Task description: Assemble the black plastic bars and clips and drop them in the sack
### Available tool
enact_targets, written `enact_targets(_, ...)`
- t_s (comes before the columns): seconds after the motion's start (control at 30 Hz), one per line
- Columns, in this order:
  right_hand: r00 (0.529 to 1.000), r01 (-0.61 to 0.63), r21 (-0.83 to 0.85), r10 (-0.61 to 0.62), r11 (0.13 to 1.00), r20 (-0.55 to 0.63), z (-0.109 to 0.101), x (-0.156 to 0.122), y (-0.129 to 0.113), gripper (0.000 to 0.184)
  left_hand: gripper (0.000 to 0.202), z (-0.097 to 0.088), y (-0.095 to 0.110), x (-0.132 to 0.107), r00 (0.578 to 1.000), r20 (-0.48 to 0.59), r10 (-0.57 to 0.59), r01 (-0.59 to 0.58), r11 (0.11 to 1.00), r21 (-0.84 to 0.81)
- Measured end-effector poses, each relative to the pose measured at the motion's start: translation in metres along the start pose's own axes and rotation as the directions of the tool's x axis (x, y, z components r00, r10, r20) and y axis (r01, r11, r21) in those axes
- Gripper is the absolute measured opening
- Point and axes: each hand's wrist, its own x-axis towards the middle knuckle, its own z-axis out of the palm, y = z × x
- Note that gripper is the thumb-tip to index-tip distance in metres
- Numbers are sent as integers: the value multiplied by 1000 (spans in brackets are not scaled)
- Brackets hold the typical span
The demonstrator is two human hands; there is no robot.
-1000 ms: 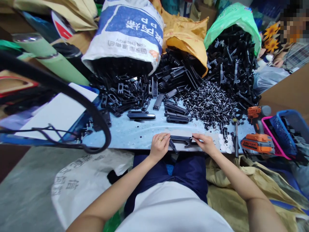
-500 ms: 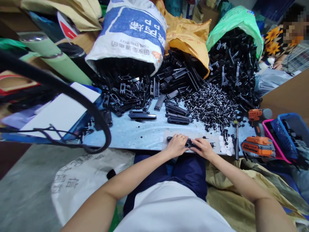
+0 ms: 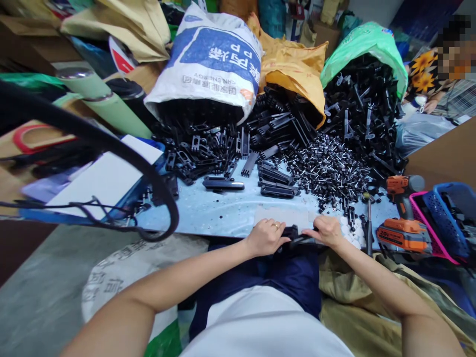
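Note:
At the table's front edge, my left hand (image 3: 266,238) is closed around one end of a long black plastic part (image 3: 292,233). My right hand (image 3: 327,230) grips the other end with its thumb stretched along it. Fingers cover much of the part, so its full shape is hidden. Just behind it lies a pale flat plate (image 3: 282,214) on the blue table top (image 3: 201,213). Several finished-looking black bars (image 3: 277,190) rest further back, with another glossy bar (image 3: 225,184) to their left.
Loose screws or pins (image 3: 330,166) form a heap. Black parts spill from a white-blue sack (image 3: 219,54), a yellow sack (image 3: 297,59) and a green bag (image 3: 366,47). A hammer (image 3: 368,223), an orange cordless drill (image 3: 403,233) and a blue basket (image 3: 455,198) stand right. A black cable arcs left.
Both hands have lifted the black part off the pale plate and brought it toward my body. My right hand has shifted right, apart from the left. The view has tilted slightly.

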Motion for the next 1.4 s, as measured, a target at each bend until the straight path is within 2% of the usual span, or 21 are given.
enact_targets(0.07,1000,-27,190,27,981,5,-14,9,-10,51,47,-9,-1,4,992,-123,-30,18,995,-97)
enact_targets(0.13,998,-64,433,56,899,31,-28,17,-21,46,50,-22,3,9,982,-184,-45,-7,962,-272)
enact_targets(0.2,996,-93,671,73,735,57,-41,24,-35,43,52,-38,12,15,976,-202,-84,-19,888,-460)
enact_targets(0.3,989,-139,915,105,379,107,-46,31,-64,44,52,-56,35,23,955,-236,-180,-37,718,-695)
enact_targets(0.37,964,-136,978,248,158,94,-35,34,-87,42,52,-61,51,26,929,-268,-257,-56,616,-786)
enact_targets(0.43,877,-84,995,478,58,46,-12,36,-107,41,53,-59,62,27,886,-315,-339,-59,593,-803)
enact_targets(0.5,758,-50,993,652,109,-33,15,38,-117,45,53,-50,66,26,845,-393,-362,-53,675,-736)
enact_targets(0.53,728,-53,986,682,155,-68,28,39,-115,44,55,-44,63,25,836,-439,-328,-64,738,-672)
enact_targets(0.57,731,-82,973,676,215,-88,40,40,-108,40,57,-38,59,24,835,-482,-266,-81,807,-585)
enact_targets(0.63,788,-186,899,607,396,-104,57,40,-79,33,65,-21,43,21,847,-512,-144,-58,932,-358)
enact_targets(0.73,938,-260,548,342,795,-52,72,42,-11,30,68,7,10,16,904,-422,-65,70,998,-3)
enact_targets(0.8,970,-242,346,216,906,114,79,47,30,31,65,23,-8,12,953,-298,-62,113,981,157)
enact_targets(0.87,951,-209,245,138,947,278,87,57,54,27,61,34,-19,7,986,-132,-103,133,961,243)
enact_targets(0.93,920,-194,171,119,966,374,96,71,59,26,58,35,-23,1,989,50,-136,118,959,259)
enact_targets(1.0,906,-187,111,127,976,403,103,86,53,30,47,29,-23,-5,974,195,-116,65,966,249)
enact_targets(1.1,916,-223,85,179,971,359,105,113,48,32,27,19,-27,-7,943,301,-141,58,961,269)
enact_targets(1.17,906,-340,61,309,939,289,102,133,54,29,26,18,-35,1,909,346,-232,137,951,277)
enact_targets(1.23,831,-524,8,509,852,224,99,156,65,29,26,22,-46,16,853,394,-343,248,929,273)
enact_targets(1.3,690,-712,-4,700,703,184,98,180,77,32,27,27,-59,34,806,404,-433,347,898,270)
enact_targets(1.37,554,-830,36,812,557,183,99,199,85,35,33,26,-75,50,795,341,-501,443,865,238)
enact_targets(1.4,511,-859,67,839,508,187,99,206,88,34,36,20,-82,56,793,277,-543,504,840,202)
